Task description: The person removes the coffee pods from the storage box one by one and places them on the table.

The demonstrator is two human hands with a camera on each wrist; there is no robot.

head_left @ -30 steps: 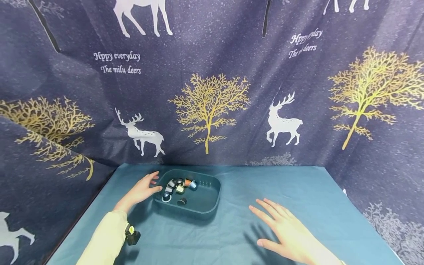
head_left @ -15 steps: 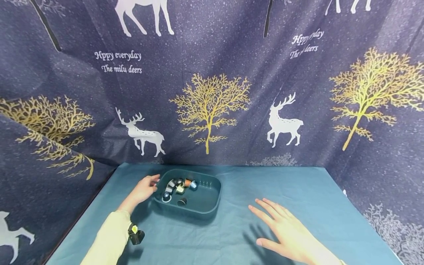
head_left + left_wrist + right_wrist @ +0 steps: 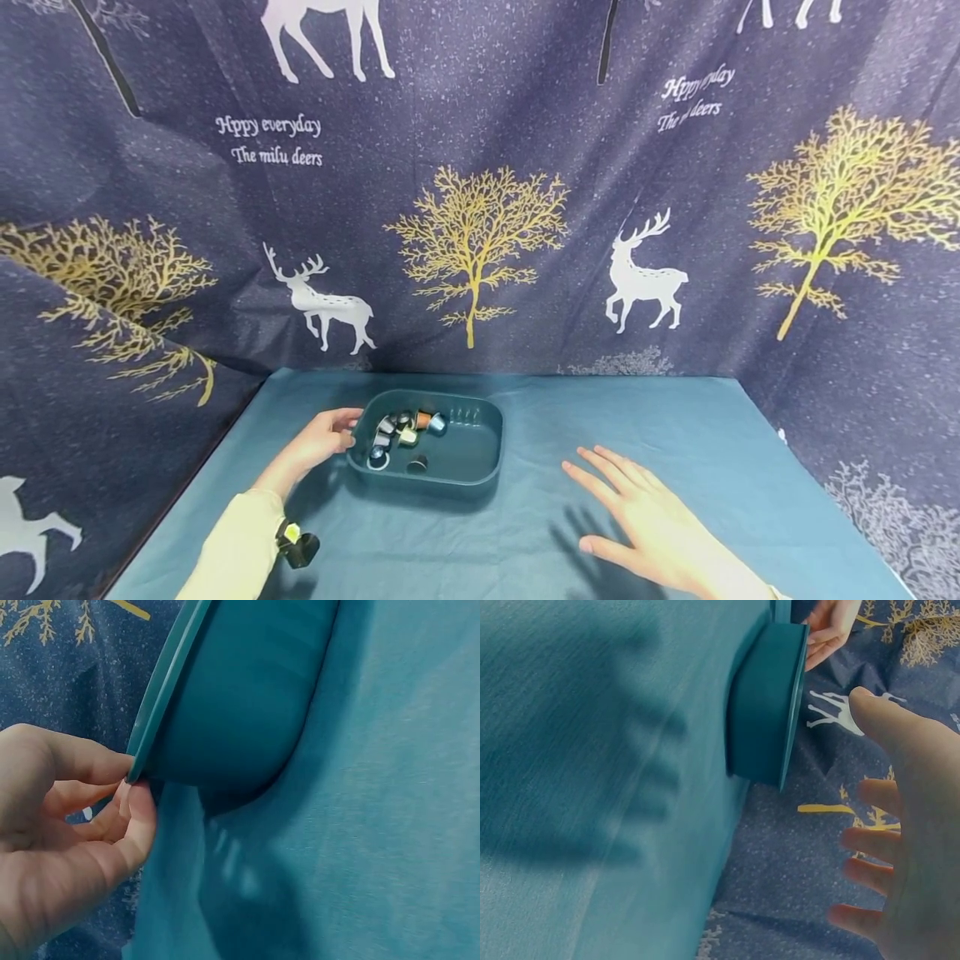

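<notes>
A dark teal rectangular tub stands on the table's left half. Several coffee capsules lie in it, mostly bunched at its left: an orange one, a light blue one, a pale yellow one and some dark and silver ones. One dark capsule lies apart near the front wall. My left hand pinches the tub's left rim between thumb and fingers; the left wrist view shows the fingertips at that rim. To the right, my right hand hovers over the cloth, fingers spread, holding nothing.
A teal cloth covers the table. Behind it hangs a dark blue curtain printed with deer and golden trees. A small black device is strapped to the left wrist.
My left hand has come from open beside the tub to gripping its left rim. The tub has turned slightly, its near left corner shifting. My right hand has stayed put.
</notes>
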